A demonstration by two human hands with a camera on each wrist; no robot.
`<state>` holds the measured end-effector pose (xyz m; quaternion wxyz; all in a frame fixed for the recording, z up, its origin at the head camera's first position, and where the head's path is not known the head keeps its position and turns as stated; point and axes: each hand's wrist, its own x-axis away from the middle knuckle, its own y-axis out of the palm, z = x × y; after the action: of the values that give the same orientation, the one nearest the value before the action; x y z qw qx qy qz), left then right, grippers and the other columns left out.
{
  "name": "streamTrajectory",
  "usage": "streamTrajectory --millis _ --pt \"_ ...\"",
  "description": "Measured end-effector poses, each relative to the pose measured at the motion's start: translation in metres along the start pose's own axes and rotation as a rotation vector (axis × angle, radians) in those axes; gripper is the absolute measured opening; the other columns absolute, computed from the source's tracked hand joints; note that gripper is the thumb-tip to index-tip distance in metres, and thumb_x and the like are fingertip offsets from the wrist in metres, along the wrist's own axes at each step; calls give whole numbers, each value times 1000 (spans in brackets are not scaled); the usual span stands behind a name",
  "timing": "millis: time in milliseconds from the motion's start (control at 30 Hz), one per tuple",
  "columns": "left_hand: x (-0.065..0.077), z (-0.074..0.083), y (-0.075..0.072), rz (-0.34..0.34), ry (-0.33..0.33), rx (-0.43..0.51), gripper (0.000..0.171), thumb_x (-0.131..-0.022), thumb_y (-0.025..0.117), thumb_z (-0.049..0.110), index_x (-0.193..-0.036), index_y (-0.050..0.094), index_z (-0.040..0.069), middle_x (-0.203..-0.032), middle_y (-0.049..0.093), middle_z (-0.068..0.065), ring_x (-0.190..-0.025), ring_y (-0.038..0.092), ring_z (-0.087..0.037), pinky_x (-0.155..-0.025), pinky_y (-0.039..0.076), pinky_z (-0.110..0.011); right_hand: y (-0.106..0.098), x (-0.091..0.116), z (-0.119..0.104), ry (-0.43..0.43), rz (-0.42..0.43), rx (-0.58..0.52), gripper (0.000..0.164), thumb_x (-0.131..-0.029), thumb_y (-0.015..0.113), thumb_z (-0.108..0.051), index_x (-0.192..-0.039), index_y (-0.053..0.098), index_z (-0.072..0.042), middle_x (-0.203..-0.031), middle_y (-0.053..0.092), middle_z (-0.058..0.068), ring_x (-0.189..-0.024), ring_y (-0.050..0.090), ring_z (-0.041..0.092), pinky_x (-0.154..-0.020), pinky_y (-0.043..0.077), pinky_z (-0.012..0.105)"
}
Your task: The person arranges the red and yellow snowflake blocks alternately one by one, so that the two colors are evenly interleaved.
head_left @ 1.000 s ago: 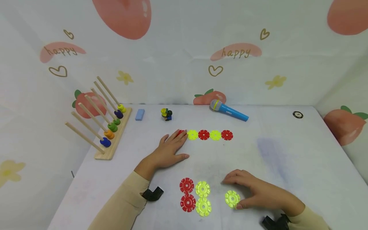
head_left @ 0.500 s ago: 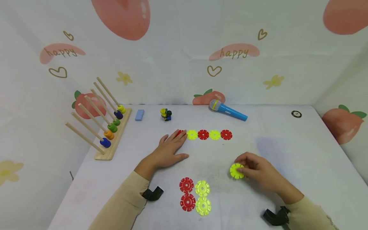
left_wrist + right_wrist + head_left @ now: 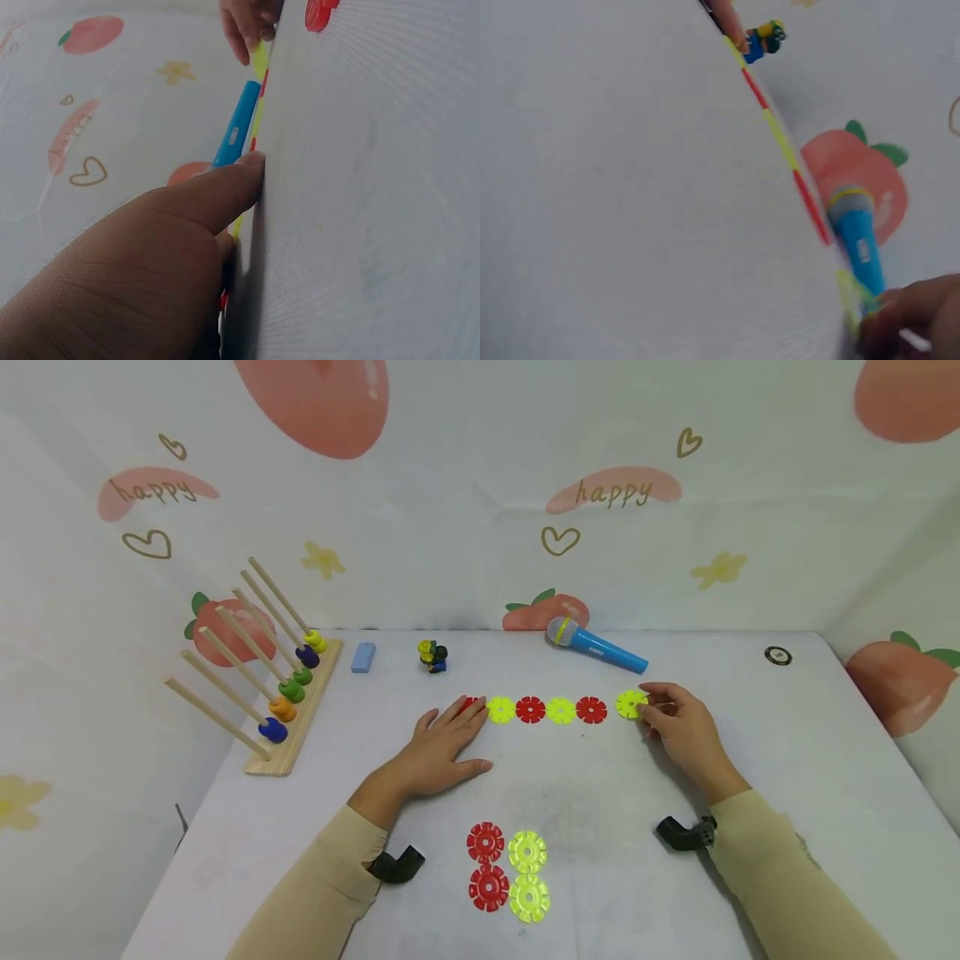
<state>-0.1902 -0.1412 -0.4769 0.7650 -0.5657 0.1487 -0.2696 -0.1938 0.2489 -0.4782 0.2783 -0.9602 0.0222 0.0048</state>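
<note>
Right hand [image 3: 684, 727] pinches a yellow-green notched disc [image 3: 628, 704] between thumb and fingers, a gap right of the row of alternating red and yellow-green discs [image 3: 531, 703] on the bench [image 3: 802, 752]. Left hand [image 3: 444, 758] lies flat, fingers straight, tips covering part of the row's leftmost red disc [image 3: 468, 702]. Wooden abacus [image 3: 300, 745] at left: pegs [image 3: 240, 666] carry coloured beads [image 3: 292, 691], all low. Nearer the person, two red discs [image 3: 489, 896] beside two yellow-green ones [image 3: 529, 908].
</note>
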Motion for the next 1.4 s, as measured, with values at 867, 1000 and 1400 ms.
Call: streamTrajectory --millis 867,1000,1400 --pt "2 4 -3 0 20 23 83 -90 46 64 -154 19 19 -159 9 7 -144 0 -20 -108 2 -57 20 34 -4 -289 -176 660 75 -92 56 -51 -148 35 -7 -155 23 12 -139 15 39 -93 22 69" --pt "2 2 -1 3 19 16 84 -90 45 65 -154 19 19 -159 8 7 -144 -1 -20 -108 2 -57 21 35 -4 -291 -170 650 74 -91 57 -50 -148 36 -7 -155 25 11 -139 16 38 -93 23 69" --pt "2 2 -3 4 22 12 83 -90 45 64 -154 19 19 -159 8 7 -144 0 -20 -108 2 -57 20 35 -8 -321 -159 547 79 -88 61 -53 -149 34 -12 -156 23 10 -139 17 37 -93 22 71"
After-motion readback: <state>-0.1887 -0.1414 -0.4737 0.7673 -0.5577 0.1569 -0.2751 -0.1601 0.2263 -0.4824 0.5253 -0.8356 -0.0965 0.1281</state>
